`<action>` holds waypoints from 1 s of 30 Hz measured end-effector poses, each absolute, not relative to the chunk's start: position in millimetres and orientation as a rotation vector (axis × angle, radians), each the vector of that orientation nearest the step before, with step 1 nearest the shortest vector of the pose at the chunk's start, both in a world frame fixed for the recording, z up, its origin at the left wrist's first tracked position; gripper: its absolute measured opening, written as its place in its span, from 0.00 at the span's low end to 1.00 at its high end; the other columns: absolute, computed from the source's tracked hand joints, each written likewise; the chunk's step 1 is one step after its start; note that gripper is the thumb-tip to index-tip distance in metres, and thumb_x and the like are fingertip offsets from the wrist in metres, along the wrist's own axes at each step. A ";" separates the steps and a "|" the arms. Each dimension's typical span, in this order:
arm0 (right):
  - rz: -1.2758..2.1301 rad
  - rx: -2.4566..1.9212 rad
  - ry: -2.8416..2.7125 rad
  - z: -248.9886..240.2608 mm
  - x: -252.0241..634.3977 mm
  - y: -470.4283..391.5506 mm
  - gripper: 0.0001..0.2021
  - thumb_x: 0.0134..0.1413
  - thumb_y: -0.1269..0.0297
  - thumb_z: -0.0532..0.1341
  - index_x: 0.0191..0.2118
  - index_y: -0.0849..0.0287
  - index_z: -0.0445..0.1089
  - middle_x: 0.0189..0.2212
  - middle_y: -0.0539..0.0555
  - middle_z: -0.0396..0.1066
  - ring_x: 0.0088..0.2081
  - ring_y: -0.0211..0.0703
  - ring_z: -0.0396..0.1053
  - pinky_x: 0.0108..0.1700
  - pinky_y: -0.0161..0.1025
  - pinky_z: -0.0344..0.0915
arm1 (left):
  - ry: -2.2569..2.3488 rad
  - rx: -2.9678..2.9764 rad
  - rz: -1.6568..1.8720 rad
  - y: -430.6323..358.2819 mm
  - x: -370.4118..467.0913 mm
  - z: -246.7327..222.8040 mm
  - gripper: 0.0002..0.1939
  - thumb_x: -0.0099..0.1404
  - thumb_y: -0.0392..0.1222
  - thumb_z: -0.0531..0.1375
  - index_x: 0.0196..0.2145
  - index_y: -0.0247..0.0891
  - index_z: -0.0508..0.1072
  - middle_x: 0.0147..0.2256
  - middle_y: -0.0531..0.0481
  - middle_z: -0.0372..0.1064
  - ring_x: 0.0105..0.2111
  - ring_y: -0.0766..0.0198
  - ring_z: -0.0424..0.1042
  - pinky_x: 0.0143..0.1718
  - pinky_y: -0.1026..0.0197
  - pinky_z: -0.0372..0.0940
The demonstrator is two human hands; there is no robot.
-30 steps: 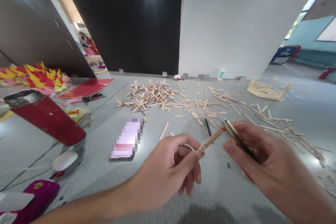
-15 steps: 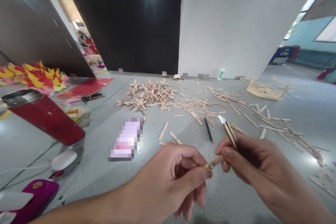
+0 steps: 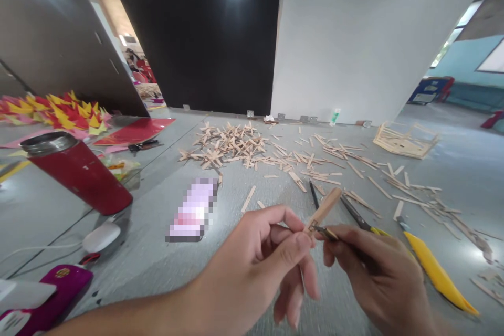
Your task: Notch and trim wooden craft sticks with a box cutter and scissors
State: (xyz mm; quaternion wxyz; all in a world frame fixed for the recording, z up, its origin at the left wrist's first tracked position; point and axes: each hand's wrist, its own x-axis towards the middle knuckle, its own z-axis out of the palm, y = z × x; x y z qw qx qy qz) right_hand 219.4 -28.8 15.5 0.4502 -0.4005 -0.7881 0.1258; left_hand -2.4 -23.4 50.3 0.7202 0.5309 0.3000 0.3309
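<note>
My left hand [image 3: 255, 262] pinches a wooden craft stick [image 3: 328, 206] between thumb and forefinger, the stick slanting up to the right. Dark marks and a notch-like cut show near the pinched end. My right hand [image 3: 378, 265] is closed on a craft knife [image 3: 329, 232], its tip against the stick close to my left thumb. Partly behind my right hand lies a black-and-yellow tool [image 3: 356, 214] whose kind I cannot make out. A yellow-handled tool [image 3: 439, 270] rests to the right of that hand. A thin black stick [image 3: 314, 195] lies just beyond my fingers.
A pile of craft sticks [image 3: 232, 144] spreads over the grey table [image 3: 157, 278]. At the left stand a red flask [image 3: 81, 176], a blurred-out phone [image 3: 192, 212] and a purple object [image 3: 65, 291]. A small stick frame [image 3: 405, 142] sits at the back right, near a glue bottle [image 3: 334, 116].
The knife has swung down from pointing upward, and its tip now meets the stick. My left hand has turned the stick upward. The two yellow tools by my right hand have come into view.
</note>
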 end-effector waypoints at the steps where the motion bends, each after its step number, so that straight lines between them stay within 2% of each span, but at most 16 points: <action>1: 0.283 -0.986 -1.947 16.3 218.9 -28.5 0.08 0.71 0.71 0.61 0.41 0.51 0.76 0.22 0.42 0.75 0.20 0.33 0.71 0.25 0.27 0.67 | 0.654 1.170 0.729 -23.3 -2.5 50.7 0.17 0.80 0.54 0.59 0.38 0.39 0.65 0.29 0.52 0.74 0.18 0.73 0.67 0.21 0.70 0.60; 5: 0.158 -0.954 -1.944 17.2 218.6 -27.4 0.09 0.68 0.74 0.61 0.41 0.52 0.76 0.23 0.43 0.75 0.19 0.32 0.70 0.26 0.26 0.68 | 0.617 1.157 0.727 -22.3 -2.6 51.8 0.18 0.80 0.55 0.59 0.38 0.40 0.65 0.27 0.54 0.72 0.18 0.74 0.66 0.21 0.71 0.60; 10: 0.184 -0.881 -2.009 13.0 223.8 -24.0 0.11 0.70 0.75 0.60 0.48 0.51 0.75 0.23 0.43 0.73 0.20 0.32 0.70 0.26 0.26 0.66 | 0.614 1.165 0.714 -21.0 -2.5 52.5 0.19 0.79 0.56 0.60 0.37 0.39 0.65 0.25 0.55 0.70 0.17 0.75 0.64 0.20 0.73 0.59; 14: 0.302 -0.850 -2.043 12.2 229.0 -19.6 0.07 0.74 0.68 0.60 0.44 0.52 0.75 0.22 0.43 0.69 0.19 0.34 0.66 0.23 0.29 0.62 | 0.623 1.172 0.682 -20.0 -4.2 52.2 0.21 0.79 0.59 0.60 0.38 0.39 0.65 0.26 0.55 0.71 0.17 0.75 0.64 0.20 0.73 0.59; 20: 0.411 -0.841 -2.213 15.5 238.7 -15.1 0.20 0.80 0.53 0.54 0.35 0.53 0.72 0.22 0.47 0.71 0.21 0.36 0.68 0.26 0.32 0.63 | 0.605 1.172 0.581 -22.8 -6.0 54.8 0.23 0.76 0.62 0.62 0.37 0.40 0.66 0.26 0.54 0.70 0.17 0.74 0.63 0.18 0.73 0.58; 22: 0.376 -0.814 -2.258 16.7 240.3 -13.9 0.21 0.81 0.52 0.51 0.35 0.53 0.70 0.23 0.47 0.73 0.22 0.37 0.70 0.28 0.32 0.65 | 0.593 1.161 0.547 -23.5 -6.2 56.5 0.22 0.76 0.60 0.64 0.36 0.40 0.66 0.26 0.54 0.70 0.17 0.74 0.62 0.19 0.73 0.58; 26: 0.297 -0.722 -2.322 17.9 241.6 -11.6 0.16 0.83 0.59 0.48 0.40 0.52 0.67 0.25 0.47 0.75 0.23 0.37 0.71 0.30 0.32 0.66 | 0.594 1.135 0.516 -23.9 -5.7 58.5 0.21 0.73 0.56 0.67 0.36 0.40 0.65 0.26 0.54 0.71 0.18 0.74 0.62 0.20 0.73 0.58; 30: 0.157 -0.678 -2.331 18.0 240.1 -9.8 0.14 0.80 0.67 0.50 0.38 0.52 0.65 0.22 0.47 0.72 0.21 0.38 0.68 0.26 0.33 0.63 | 0.604 1.129 0.523 -27.3 -3.2 55.3 0.22 0.73 0.57 0.68 0.35 0.40 0.64 0.25 0.54 0.70 0.18 0.74 0.61 0.20 0.73 0.57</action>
